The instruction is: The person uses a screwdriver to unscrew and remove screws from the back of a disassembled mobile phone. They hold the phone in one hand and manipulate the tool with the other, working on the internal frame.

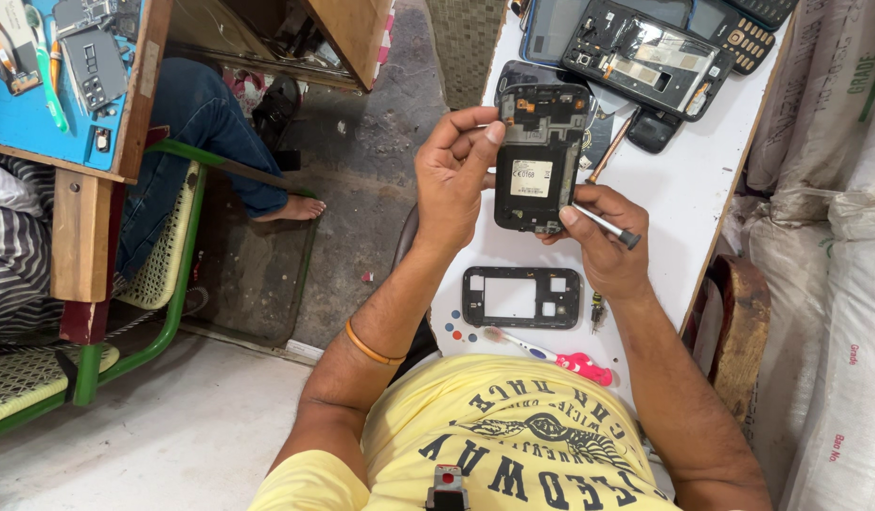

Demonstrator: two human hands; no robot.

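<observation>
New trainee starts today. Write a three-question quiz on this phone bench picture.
1. True or false: the left hand holds the opened phone by its upper edge.
2. What does the right hand grip? A) toothbrush B) screwdriver C) black frame
3. Fill in: on the white table, the black frame lies flat, and the pink-handled toothbrush lies nearer the ____ than the frame does.

Key: 1 true; 2 B, the screwdriver; 3 person.

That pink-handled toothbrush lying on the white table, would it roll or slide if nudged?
The pink-handled toothbrush looks thin, plastic and probably light, so it would likely skid on the smooth white table. Its flattish handle seems unlikely to roll far.
</observation>
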